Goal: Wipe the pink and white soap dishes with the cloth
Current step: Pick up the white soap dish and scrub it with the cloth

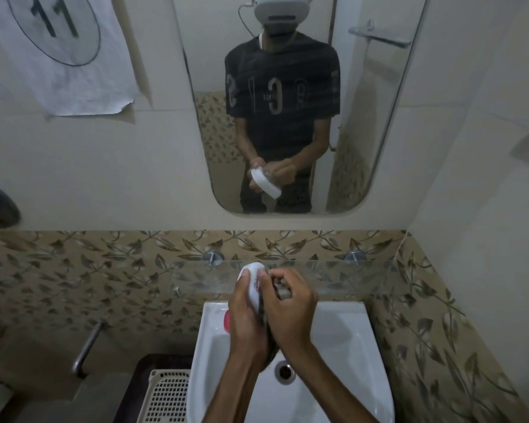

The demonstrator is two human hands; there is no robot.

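I am holding the white oval plastic soap dish (253,283) in my left hand (245,319), fingers curling round it, above the white ceramic washbasin (342,340). My right hand (290,306) is bunching what seems to be the dark cloth (268,325) against the dish, fingers closing on it. The pink soap dish (227,319) is resting on the basin's back left rim. Behind the basin a glass shelf (348,277) is crossing leaf-patterned tiles (104,264); above hangs a rounded mirror (287,102). Left of the basin is sitting a cream lattice basket (165,395).
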